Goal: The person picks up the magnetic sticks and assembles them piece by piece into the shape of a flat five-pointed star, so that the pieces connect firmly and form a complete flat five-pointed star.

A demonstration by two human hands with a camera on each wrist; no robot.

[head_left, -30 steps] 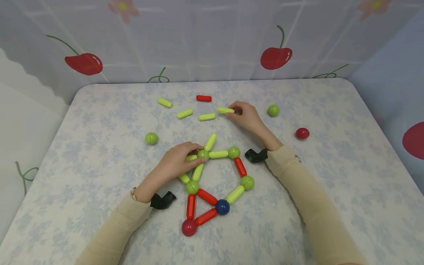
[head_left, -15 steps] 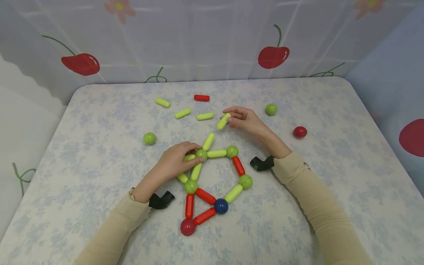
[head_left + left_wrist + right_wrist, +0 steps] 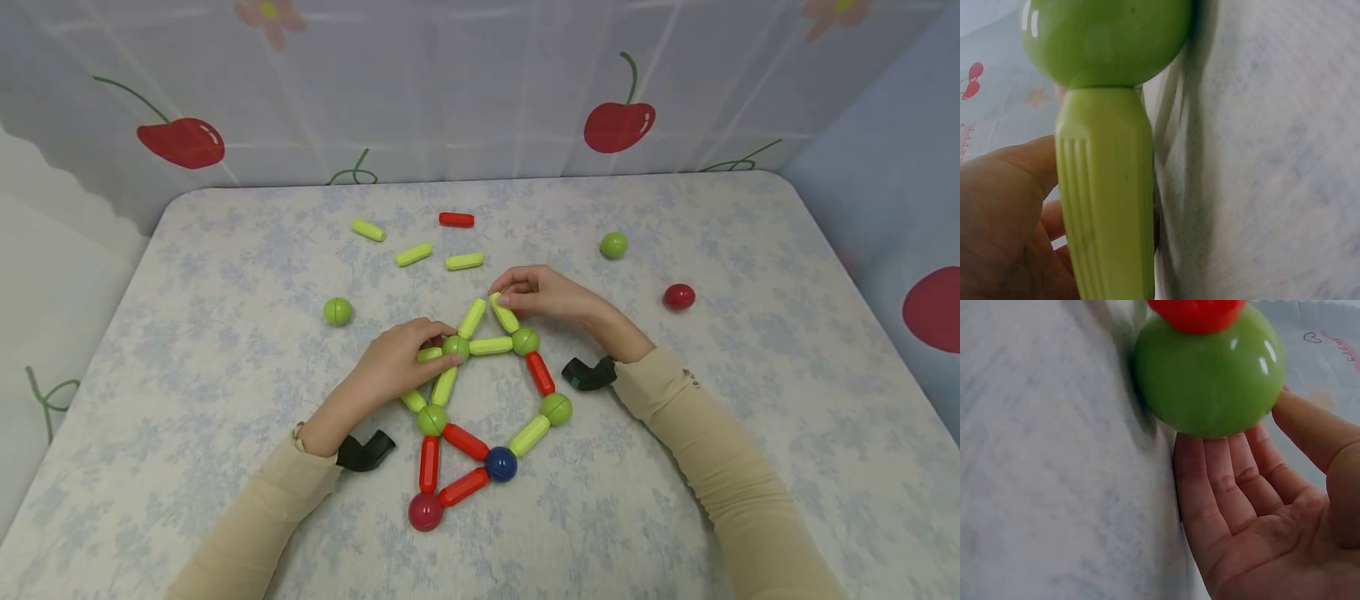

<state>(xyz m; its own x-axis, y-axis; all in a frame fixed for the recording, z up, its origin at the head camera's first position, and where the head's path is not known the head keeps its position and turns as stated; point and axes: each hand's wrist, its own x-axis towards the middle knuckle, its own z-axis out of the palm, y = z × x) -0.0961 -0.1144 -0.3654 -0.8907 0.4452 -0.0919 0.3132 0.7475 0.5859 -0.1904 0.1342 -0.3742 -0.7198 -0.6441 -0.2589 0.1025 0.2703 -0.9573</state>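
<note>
A flat figure of rods and balls lies on the table, with a blue ball (image 3: 501, 464) and a red ball (image 3: 426, 512) at its near end. My left hand (image 3: 397, 358) pinches the green ball (image 3: 456, 347) at its upper left corner between thumb and fingers. Between thumb and fingertips, my right hand (image 3: 555, 298) holds a yellow-green rod (image 3: 505, 314), whose lower end touches the upper right green ball (image 3: 526, 340). Another yellow-green rod (image 3: 472, 318) slants up from the left-hand ball; the two rods' upper ends are slightly apart. The left hand partly covers other rods.
Beyond the figure lie several loose yellow-green rods (image 3: 465, 262) and a red rod (image 3: 456, 219). A loose green ball (image 3: 338, 312) sits at left; another green ball (image 3: 613, 245) and a dark red ball (image 3: 679, 297) are at right. A patterned curtain (image 3: 480, 92) stands behind the table.
The right hand has brought its yellow-green rod from the loose rods toward me, turning it until one end meets the upper right green ball. The left hand has kept its hold.
</note>
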